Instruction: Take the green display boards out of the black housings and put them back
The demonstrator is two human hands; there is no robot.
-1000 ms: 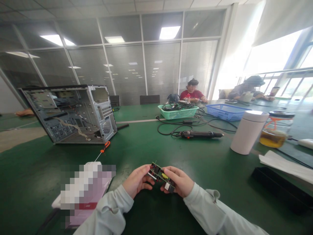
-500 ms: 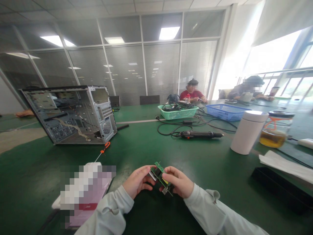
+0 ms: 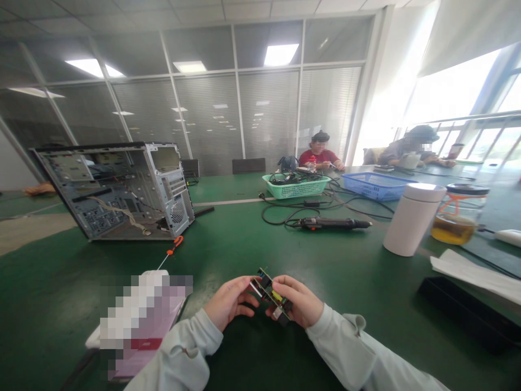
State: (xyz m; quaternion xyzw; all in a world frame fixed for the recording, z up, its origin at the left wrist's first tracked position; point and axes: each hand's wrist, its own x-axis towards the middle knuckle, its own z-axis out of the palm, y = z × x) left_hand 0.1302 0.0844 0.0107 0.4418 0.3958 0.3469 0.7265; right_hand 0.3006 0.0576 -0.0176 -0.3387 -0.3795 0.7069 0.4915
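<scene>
We record the following state at the work position. The left hand (image 3: pixel 230 301) and the right hand (image 3: pixel 295 301) are both closed on a small printed circuit board (image 3: pixel 271 293), gripping it from opposite ends with the fingers curled around its edges. The board is held just above the green desk (image 3: pixel 61 288), directly in front of the wearer, between the two pale sleeves. It carries a yellow component and several dark parts; finer detail is too small to read. Neither hand holds a tool. As to progress, the board sits free of any housing, and no cable is seen attached to it. The computer case (image 3: pixel 122 190) stands to the left with its side panel off, exposing the metal interior and a loose pale wire. An orange-handled screwdriver (image 3: pixel 175 245) lies on the desk near the case, not in use, and a corded electric screwdriver (image 3: pixel 334 222) lies farther off among black cables. We cannot identify the pixelated object (image 3: pixel 142 326) beside the left hand. Beyond these stand a green basket (image 3: pixel 295 187) holding cables, an empty-looking blue basket (image 3: pixel 376 187), a white cylindrical flask (image 3: pixel 413 220) and a glass jar (image 3: pixel 456 228) of amber liquid. Two co-workers (image 3: pixel 319 157) sit at the far end, occupied separately.
</scene>
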